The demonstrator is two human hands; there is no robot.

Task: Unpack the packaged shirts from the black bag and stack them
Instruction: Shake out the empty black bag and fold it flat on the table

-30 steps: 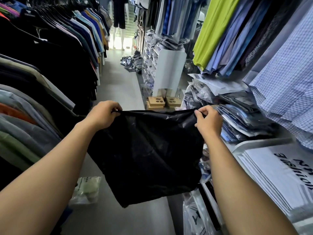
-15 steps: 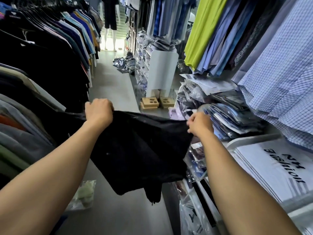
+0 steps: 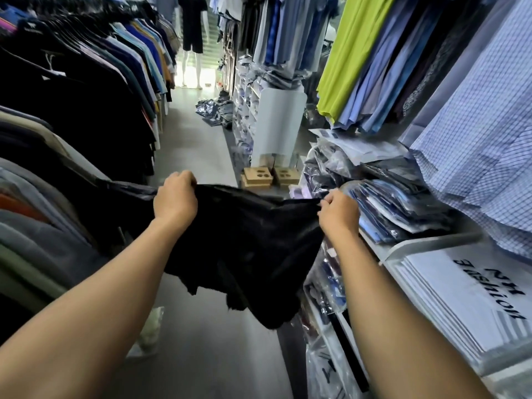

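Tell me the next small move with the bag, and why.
Probably bring the left hand over to the right hand, folding the bag: it hangs limp and flat between them, seemingly empty, with the shirts already stacked on the shelf beside it.

I count two hands at mid-frame, my left hand [image 3: 175,201] and my right hand [image 3: 339,214], and one bag [image 3: 244,240], black, gripped between them. Just beyond it, at centre, two boxes [image 3: 257,177] stand side by side, with one white panel [image 3: 277,125] above them. At top centre I see one mannequin [image 3: 192,38]. At upper right hangs one lime shirt [image 3: 349,53]. On the floor lie one clear packet [image 3: 149,329] at lower left and one heap [image 3: 214,109] of packets in the upper middle. One white stack [image 3: 460,298] fills the lower right. The packaged shirts [image 3: 397,205] at right and the hanging shirts [image 3: 86,82] at left overlap too much for me to count.
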